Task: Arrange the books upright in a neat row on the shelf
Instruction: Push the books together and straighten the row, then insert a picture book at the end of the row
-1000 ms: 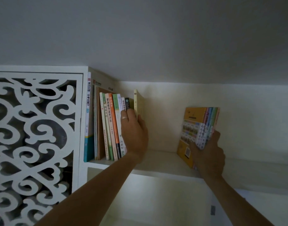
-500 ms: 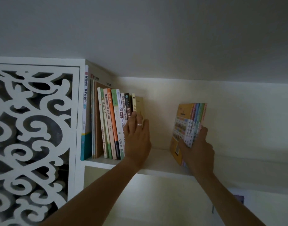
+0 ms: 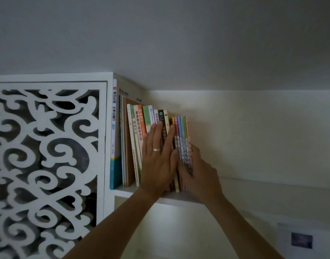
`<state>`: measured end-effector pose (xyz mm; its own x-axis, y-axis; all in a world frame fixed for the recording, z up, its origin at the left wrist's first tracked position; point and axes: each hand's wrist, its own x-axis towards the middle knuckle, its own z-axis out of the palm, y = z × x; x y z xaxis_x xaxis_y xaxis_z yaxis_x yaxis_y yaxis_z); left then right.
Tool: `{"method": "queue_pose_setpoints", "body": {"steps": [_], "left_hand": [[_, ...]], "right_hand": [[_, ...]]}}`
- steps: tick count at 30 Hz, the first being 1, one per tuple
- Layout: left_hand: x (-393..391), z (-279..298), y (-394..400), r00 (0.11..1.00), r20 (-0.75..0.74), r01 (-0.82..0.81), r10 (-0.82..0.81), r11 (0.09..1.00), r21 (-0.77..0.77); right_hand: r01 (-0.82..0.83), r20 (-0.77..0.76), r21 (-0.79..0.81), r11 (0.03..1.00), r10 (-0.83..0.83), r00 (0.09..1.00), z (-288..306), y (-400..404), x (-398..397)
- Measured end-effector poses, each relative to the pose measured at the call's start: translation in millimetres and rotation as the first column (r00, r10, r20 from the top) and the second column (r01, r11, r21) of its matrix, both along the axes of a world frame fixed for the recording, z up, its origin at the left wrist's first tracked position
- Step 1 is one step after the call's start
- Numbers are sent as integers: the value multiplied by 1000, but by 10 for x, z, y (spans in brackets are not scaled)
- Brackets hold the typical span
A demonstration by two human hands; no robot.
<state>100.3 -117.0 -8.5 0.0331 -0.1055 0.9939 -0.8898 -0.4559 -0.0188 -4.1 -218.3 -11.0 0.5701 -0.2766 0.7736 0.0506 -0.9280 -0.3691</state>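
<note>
Books: where the white shelf [image 3: 181, 200] meets its left wall, we see thin glossy paperbacks [image 3: 139, 139] standing upright, flat spines outward.
Bundle: our right hand [image 3: 199, 176] curls round slim pastel books [image 3: 182, 133], touching the row's end.
Left hand: our left hand [image 3: 158, 159] lies flat, fingers straight, pressing spines; plain ring [image 3: 156, 149].
Surroundings: white scroll-cut panel [image 3: 46, 161] leftward.
</note>
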Motion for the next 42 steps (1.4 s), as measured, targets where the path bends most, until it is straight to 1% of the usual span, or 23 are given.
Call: {"method": "queue_pose_setpoints", "body": {"steps": [3, 4, 6, 8, 10, 13, 16, 18, 21, 23, 28, 30, 32, 35, 38, 42], "left_hand": [[11, -9, -26, 1000, -6, -27, 27, 1000, -5], [15, -10, -31, 999, -9, -31, 31, 1000, -6], [24, -6, -31, 1000, -12, -26, 26, 1000, -6], [25, -4, -24, 1000, -21, -2, 2, 1000, -6], [18, -1, -11, 999, -31, 37, -38, 999, -12], [10, 6, 16, 995, -40, 90, -90, 996, -9], [14, 0, 37, 991, -33, 129, -128, 992, 11], [15, -5, 53, 985, -33, 169, -168, 985, 21], [24, -8, 72, 972, -31, 233, -232, 972, 23], [35, -8, 73, 966, -22, 259, -259, 965, 25], [29, -16, 71, 950, -17, 313, -313, 950, 20], [23, -14, 75, 943, -12, 332, -332, 943, 16], [16, -10, 74, 938, -13, 348, -348, 938, 10], [15, -14, 67, 929, -11, 369, -369, 929, -4], [23, -25, 59, 931, -22, 363, -363, 932, -16], [33, -29, 55, 934, -21, 355, -356, 934, -29]], "right_hand": [[-117, -94, 23, 993, 118, 988, 30, -115, -79], [-160, -113, 56, 986, 165, 980, 34, -167, -114], [-271, -129, 186, 944, 297, 946, 30, -264, -190], [-369, -105, 327, 870, 421, 901, 16, -337, -246], [-393, -69, 400, 828, 455, 888, -14, -368, -262], [-372, 0, 498, 783, 429, 903, -30, -370, -244], [-348, -21, 527, 775, 421, 907, -53, -446, -181], [-341, -51, 516, 786, 425, 904, -67, -466, -166], [-305, -52, 510, 804, 383, 922, -91, -488, -143], [-272, -69, 486, 830, 347, 935, -99, -497, -131], [-237, -111, 488, 840, 329, 938, -45, -404, -160], [-200, -136, 454, 869, 289, 948, -14, -348, -178], [-176, -117, 422, 889, 246, 962, -3, -337, -196], [-154, -61, 427, 891, 198, 978, -21, -346, -221], [-114, -40, 391, 913, 141, 989, -28, -341, -236], [-109, -2, 358, 927, 118, 993, -44, -344, -241]]}}
